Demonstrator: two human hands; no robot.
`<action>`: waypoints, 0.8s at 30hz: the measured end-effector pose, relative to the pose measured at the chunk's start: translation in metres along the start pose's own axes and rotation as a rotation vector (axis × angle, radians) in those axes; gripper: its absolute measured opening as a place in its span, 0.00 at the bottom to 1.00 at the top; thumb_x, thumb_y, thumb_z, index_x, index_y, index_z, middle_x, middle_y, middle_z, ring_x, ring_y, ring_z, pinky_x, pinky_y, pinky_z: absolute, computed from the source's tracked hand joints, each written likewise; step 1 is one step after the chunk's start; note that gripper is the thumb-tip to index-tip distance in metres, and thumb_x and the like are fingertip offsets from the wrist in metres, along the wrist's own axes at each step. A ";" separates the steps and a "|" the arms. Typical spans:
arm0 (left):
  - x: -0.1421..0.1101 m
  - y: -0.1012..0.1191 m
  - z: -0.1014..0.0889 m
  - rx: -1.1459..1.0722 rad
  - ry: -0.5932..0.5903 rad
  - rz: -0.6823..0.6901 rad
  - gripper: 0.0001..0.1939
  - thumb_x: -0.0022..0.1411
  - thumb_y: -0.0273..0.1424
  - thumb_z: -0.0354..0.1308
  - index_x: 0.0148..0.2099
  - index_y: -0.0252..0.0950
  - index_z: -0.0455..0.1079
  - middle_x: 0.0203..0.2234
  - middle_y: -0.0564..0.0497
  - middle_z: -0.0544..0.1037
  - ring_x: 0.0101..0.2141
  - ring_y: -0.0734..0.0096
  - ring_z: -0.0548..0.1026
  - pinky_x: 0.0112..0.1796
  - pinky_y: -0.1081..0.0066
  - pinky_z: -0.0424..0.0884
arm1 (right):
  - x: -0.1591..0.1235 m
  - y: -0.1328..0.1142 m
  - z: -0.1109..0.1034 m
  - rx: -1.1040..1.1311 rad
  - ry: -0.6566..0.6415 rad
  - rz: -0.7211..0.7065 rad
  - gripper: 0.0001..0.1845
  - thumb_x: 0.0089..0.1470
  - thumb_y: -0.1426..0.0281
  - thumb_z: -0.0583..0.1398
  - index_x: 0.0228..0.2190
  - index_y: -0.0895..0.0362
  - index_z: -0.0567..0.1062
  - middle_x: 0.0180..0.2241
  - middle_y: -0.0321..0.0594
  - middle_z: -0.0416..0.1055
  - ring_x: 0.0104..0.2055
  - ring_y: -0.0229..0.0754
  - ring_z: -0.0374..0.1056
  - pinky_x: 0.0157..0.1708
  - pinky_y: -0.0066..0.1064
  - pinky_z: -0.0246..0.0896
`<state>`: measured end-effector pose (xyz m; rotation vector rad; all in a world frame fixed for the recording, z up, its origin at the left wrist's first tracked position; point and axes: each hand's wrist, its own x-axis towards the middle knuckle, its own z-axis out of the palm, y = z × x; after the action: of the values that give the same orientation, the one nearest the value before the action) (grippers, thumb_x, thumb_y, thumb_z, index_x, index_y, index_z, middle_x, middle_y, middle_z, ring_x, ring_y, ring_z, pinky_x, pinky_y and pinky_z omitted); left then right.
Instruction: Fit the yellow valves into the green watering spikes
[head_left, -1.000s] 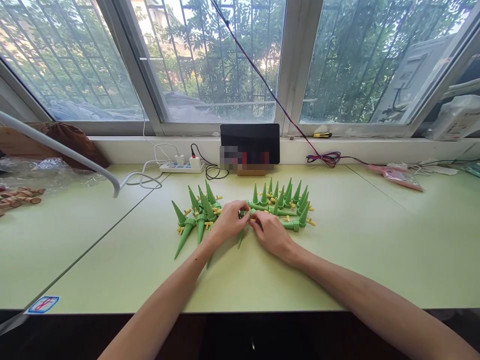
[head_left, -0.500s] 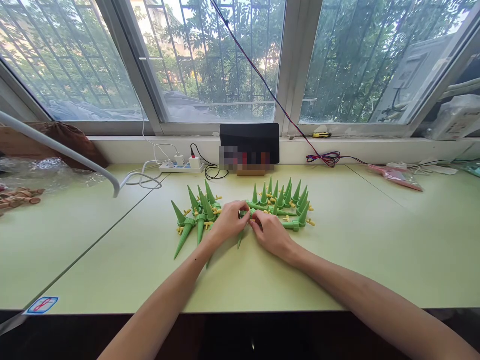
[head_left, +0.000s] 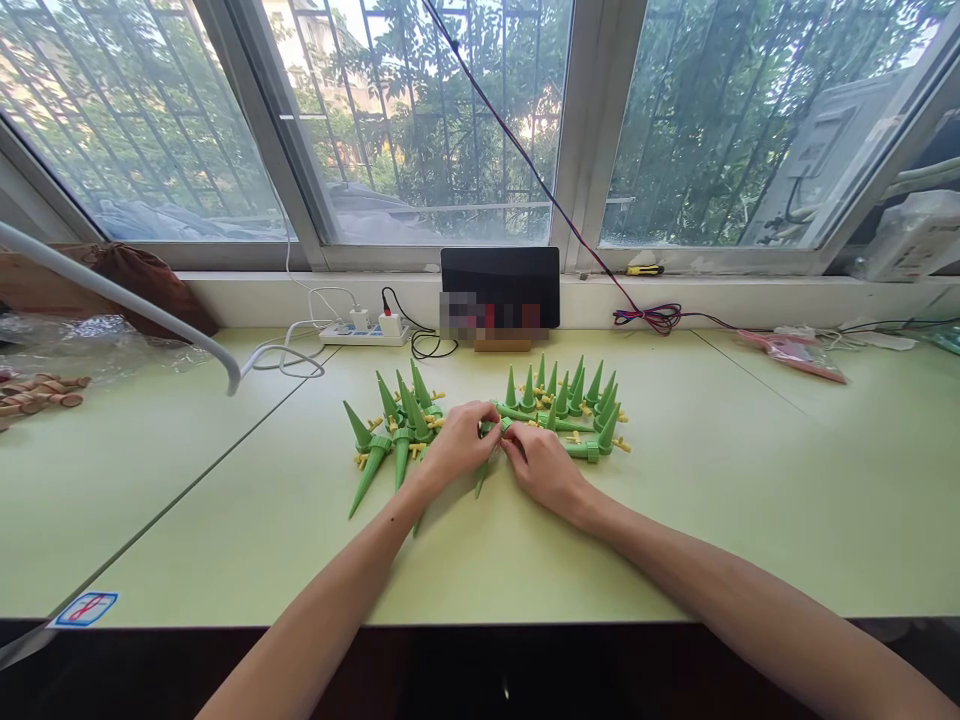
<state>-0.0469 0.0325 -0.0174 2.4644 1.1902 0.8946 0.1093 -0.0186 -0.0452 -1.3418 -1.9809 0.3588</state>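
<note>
My left hand is closed, thumb and fingers wrapped round a green plant watering spike whose tip sticks out below the fingers. Against it, my right hand is closed too, its fingertips pinching the same spike near the green collar. The fingers cover most of that spike, and any valve on it is hidden. Left of my hands lies a group of green watering spikes with small yellow valves, some pointing up. To the right stands another group of spikes, mostly upright, with a few lying flat.
Behind the spikes, a tablet leans on a wooden stand. A white power strip with cables is at back left, near a white curved lamp arm. Bundled wires and a pink bag lie at back right.
Only my right fingertips shift very slightly at the spike's collar; both hands stay in place and the two groups of spikes do not move.
</note>
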 end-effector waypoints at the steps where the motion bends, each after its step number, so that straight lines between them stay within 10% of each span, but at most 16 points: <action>1: 0.000 0.000 0.000 0.000 0.001 -0.001 0.05 0.57 0.25 0.53 0.30 0.35 0.69 0.27 0.52 0.76 0.29 0.71 0.71 0.33 0.72 0.65 | 0.000 0.000 0.000 -0.002 0.005 -0.005 0.08 0.63 0.73 0.53 0.31 0.56 0.67 0.30 0.40 0.71 0.30 0.40 0.64 0.32 0.29 0.55; 24: -0.001 -0.001 0.002 0.020 -0.005 0.014 0.05 0.57 0.26 0.53 0.31 0.36 0.70 0.27 0.52 0.75 0.29 0.70 0.70 0.33 0.71 0.65 | -0.001 -0.002 -0.001 -0.037 -0.016 0.004 0.06 0.62 0.75 0.53 0.32 0.57 0.68 0.30 0.40 0.72 0.30 0.40 0.65 0.30 0.28 0.53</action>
<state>-0.0468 0.0328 -0.0196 2.4919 1.1875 0.8844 0.1089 -0.0207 -0.0432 -1.3697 -2.0075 0.3369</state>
